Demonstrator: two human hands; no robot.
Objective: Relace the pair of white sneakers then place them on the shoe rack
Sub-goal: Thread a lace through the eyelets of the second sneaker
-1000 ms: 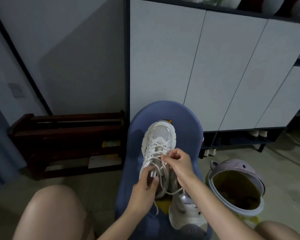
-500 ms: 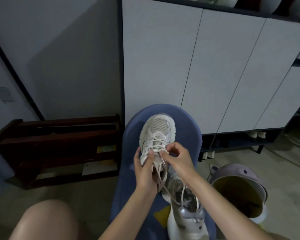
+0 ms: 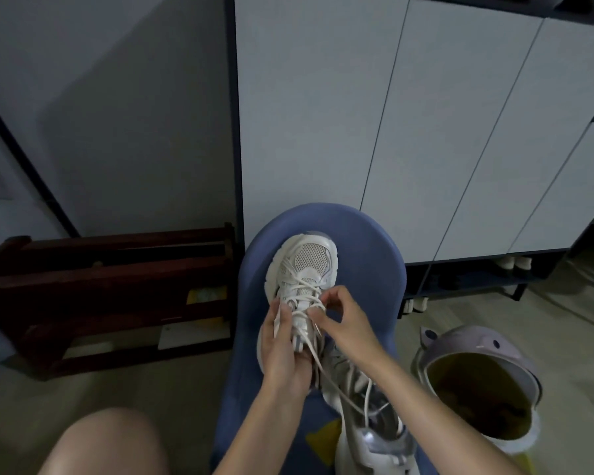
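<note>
A white sneaker (image 3: pixel 306 262) lies toe-away on a blue padded seat (image 3: pixel 364 241). My left hand (image 3: pixel 283 351) grips its left side at the midfoot, fingers curled round the upper. My right hand (image 3: pixel 343 320) pinches the white lace (image 3: pixel 326 371) at the eyelets on the right side; the loose lace trails down toward me. The second white sneaker (image 3: pixel 374 437), with a silver heel, lies nearer me on the same seat, partly under my right forearm. A dark wooden shoe rack (image 3: pixel 110 269) stands low on the left against the wall.
A lilac bin with ears (image 3: pixel 477 351) stands open on the floor at the right. White cabinet doors (image 3: pixel 426 132) rise behind the seat, with an open shelf under them. My bare knee (image 3: pixel 107 440) is at the lower left.
My left hand moved up from the lace end to the sneaker's left side and stays there. My right hand slid slightly down the eyelets with the lace. The camera shifted a little.
</note>
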